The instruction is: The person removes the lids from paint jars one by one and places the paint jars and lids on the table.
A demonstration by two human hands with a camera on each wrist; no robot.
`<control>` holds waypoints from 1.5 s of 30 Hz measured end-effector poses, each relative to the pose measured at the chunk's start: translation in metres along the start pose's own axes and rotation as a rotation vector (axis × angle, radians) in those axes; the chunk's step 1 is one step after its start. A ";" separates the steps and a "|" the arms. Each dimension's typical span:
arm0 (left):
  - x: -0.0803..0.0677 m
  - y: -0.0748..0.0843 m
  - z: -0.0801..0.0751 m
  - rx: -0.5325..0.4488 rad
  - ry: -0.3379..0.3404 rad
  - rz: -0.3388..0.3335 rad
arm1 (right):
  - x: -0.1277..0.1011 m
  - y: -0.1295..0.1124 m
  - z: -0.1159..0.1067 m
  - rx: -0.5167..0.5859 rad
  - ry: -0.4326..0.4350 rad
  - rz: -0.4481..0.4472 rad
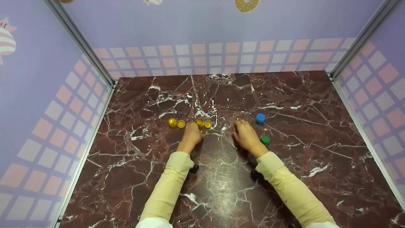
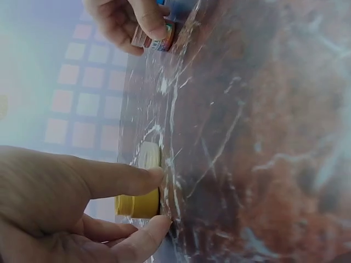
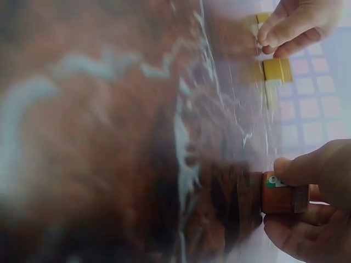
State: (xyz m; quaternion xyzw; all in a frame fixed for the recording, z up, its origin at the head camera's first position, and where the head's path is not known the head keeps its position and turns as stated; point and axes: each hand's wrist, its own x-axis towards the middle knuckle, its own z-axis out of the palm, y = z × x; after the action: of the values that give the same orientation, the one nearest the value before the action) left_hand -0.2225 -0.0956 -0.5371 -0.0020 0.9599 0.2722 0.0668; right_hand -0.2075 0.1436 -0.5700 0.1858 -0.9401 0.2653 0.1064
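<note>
Your left hand [image 1: 190, 134] sits on the marble tabletop [image 1: 221, 190] in the row of yellow jars: two [image 1: 176, 123] lie to its left, two more [image 1: 203, 123] just past its fingertips. From the left wrist view, thumb and forefinger reach around a small yellow jar [image 2: 138, 204] standing on the tabletop, the fingertips at its sides but apart, so that grip is narrow and loose, not yet clamped. Your right hand [image 1: 246, 134] is well apart from it in the middle of the tabletop, and the right wrist view shows it pinching a small brown jar [image 3: 281, 193] between thumb and fingers, its base on or just at the marble. A blue jar [image 1: 260, 118] stands just beyond that hand and a green one [image 1: 265, 139] just beside the wrist. These little pots look light, hard and smooth-walled, probably plastic, so they should lift with almost no effort but could slip or tip on polished stone. Take each across its round body, low and square, rather than by the lid, and don't squeeze hard, since a glossy wall may shoot out sideways.
</note>
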 end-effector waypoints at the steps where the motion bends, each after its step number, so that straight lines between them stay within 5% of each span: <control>1: -0.003 -0.001 0.000 -0.010 -0.017 -0.006 | -0.002 -0.001 0.000 0.004 -0.006 -0.004; 6: -0.019 0.000 0.002 -0.054 -0.095 -0.021 | -0.012 -0.006 -0.001 0.026 -0.034 0.001; 11: -0.036 0.007 0.010 -0.109 -0.101 0.003 | -0.017 -0.010 -0.001 0.042 -0.027 0.024; 24: -0.075 0.016 0.045 -0.218 -0.057 0.315 | -0.036 -0.024 0.001 0.109 -0.047 -0.024; 35: -0.090 0.019 0.057 -0.233 -0.044 0.418 | -0.054 -0.039 -0.007 0.188 -0.159 -0.027; 45: -0.094 0.022 0.059 -0.234 -0.089 0.413 | -0.061 -0.052 -0.016 0.239 -0.259 -0.047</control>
State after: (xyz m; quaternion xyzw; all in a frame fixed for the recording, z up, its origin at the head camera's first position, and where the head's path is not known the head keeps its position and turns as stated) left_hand -0.1231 -0.0495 -0.5634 0.1986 0.8981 0.3891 0.0513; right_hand -0.1293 0.1288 -0.5514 0.2516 -0.9032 0.3463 -0.0323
